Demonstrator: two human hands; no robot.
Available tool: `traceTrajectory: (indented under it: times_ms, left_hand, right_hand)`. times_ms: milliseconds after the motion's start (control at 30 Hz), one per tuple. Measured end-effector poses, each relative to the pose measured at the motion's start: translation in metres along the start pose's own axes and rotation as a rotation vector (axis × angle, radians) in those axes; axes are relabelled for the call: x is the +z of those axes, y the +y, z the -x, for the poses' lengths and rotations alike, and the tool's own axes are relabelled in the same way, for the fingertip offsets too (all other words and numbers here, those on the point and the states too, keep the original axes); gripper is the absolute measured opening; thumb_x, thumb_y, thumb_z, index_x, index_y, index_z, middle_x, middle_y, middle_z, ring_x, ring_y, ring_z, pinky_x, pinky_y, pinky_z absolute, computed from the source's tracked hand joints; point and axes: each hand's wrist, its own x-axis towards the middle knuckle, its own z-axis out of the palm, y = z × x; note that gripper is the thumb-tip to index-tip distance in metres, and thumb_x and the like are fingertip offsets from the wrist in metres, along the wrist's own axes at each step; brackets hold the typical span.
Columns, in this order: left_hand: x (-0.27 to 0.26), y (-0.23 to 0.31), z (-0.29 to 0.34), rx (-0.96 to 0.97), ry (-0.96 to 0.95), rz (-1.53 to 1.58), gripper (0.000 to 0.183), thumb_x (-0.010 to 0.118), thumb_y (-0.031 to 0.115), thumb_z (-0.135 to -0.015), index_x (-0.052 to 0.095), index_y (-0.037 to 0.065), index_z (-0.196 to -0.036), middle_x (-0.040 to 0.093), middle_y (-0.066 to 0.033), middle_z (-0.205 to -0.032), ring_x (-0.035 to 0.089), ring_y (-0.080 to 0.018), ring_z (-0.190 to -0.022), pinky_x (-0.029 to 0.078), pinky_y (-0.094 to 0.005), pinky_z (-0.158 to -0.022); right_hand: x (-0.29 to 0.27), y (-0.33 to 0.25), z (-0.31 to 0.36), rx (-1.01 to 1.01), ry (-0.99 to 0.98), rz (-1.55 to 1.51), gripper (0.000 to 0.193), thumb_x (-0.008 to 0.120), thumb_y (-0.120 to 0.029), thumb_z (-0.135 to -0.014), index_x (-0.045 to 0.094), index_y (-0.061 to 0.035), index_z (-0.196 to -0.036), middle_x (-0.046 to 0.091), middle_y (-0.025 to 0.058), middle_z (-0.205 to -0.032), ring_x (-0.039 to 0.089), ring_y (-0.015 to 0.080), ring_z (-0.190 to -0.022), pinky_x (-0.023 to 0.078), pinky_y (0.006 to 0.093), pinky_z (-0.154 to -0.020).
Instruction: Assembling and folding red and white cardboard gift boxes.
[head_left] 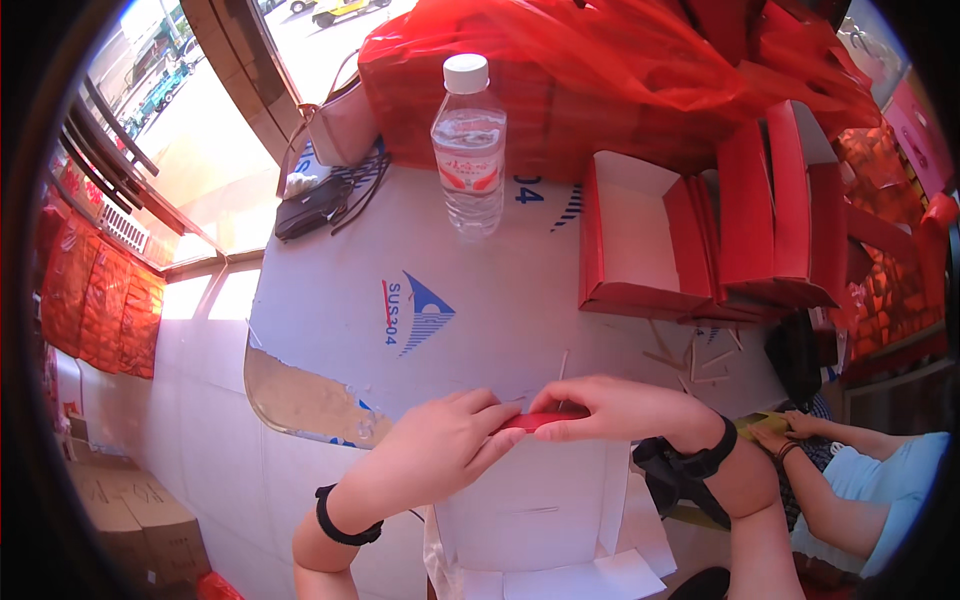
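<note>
A film-covered table (340,310) bears a large bundle in red plastic (600,50) at its far side and, at right, open red boxes (645,297). Below the near edge lies a white-lined carton (530,520) (its far edge red), in front of the person. A clear bottle (470,165) stands upright beyond. The left hand (450,430) and right hand (610,405) both pinch the carton's red edge, thumbs nearer the body. Thin sticks (712,378) lie scattered near the boxes.
</note>
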Motion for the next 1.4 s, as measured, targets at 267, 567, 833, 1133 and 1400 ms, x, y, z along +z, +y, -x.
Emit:
traceTrajectory:
  times_ms: [267,567,833,1133,1400]
  left_hand:
    - [-0.018,-0.033,-0.02,-0.169,-0.456,0.342,0.042,0.056,0.035,-0.095,0.061,0.002,-0.122,0.066,-0.0137,-0.106,0.063,-0.0243,-0.093,0.049,-0.0305,-0.081]
    - [-0.012,-0.033,-0.02,-0.159,-0.399,0.443,0.052,0.066,0.045,-0.085,0.067,0.0,-0.112,0.069,-0.0165,-0.091,0.066,-0.0223,-0.078,0.052,-0.0306,-0.071]
    - [-0.011,-0.023,-0.018,-0.17,-0.372,0.419,0.045,0.066,0.038,-0.086,0.067,-0.001,-0.109,0.069,-0.0156,-0.09,0.065,-0.0227,-0.077,0.051,-0.03,-0.071]
    - [-0.003,-0.028,-0.016,-0.188,-0.268,0.412,0.04,0.058,0.033,-0.094,0.065,-0.001,-0.113,0.069,-0.0186,-0.097,0.065,-0.0277,-0.084,0.051,-0.0324,-0.075]
    - [-0.015,-0.038,-0.012,-0.205,-0.245,0.436,0.039,0.062,0.027,-0.092,0.061,0.001,-0.121,0.068,-0.0161,-0.104,0.065,-0.0234,-0.089,0.051,-0.0299,-0.079]
  right_hand:
    - [0.008,0.008,-0.001,-0.032,-0.043,-0.075,0.055,0.062,-0.049,-0.089,0.057,-0.0017,-0.117,0.064,0.0135,-0.101,0.061,0.0219,-0.092,0.047,0.0313,-0.081]
    - [0.013,0.007,0.004,0.034,-0.041,-0.116,0.054,0.068,-0.043,-0.086,0.055,-0.0025,-0.119,0.063,0.0103,-0.105,0.059,0.0173,-0.098,0.046,0.0294,-0.086]
    - [0.018,0.01,0.006,0.008,0.014,-0.06,0.051,0.064,-0.046,-0.087,0.058,-0.0044,-0.116,0.064,0.0126,-0.101,0.061,0.0214,-0.092,0.047,0.0319,-0.081]
    - [0.016,0.017,0.004,-0.043,0.102,-0.03,0.049,0.058,-0.041,-0.093,0.057,-0.0034,-0.125,0.064,0.0121,-0.106,0.059,0.02,-0.096,0.047,0.0312,-0.085]
    - [0.007,0.012,0.01,0.03,0.265,-0.099,0.044,0.058,-0.038,-0.094,0.057,-0.0047,-0.123,0.063,0.0107,-0.112,0.06,0.0186,-0.102,0.047,0.0315,-0.086]
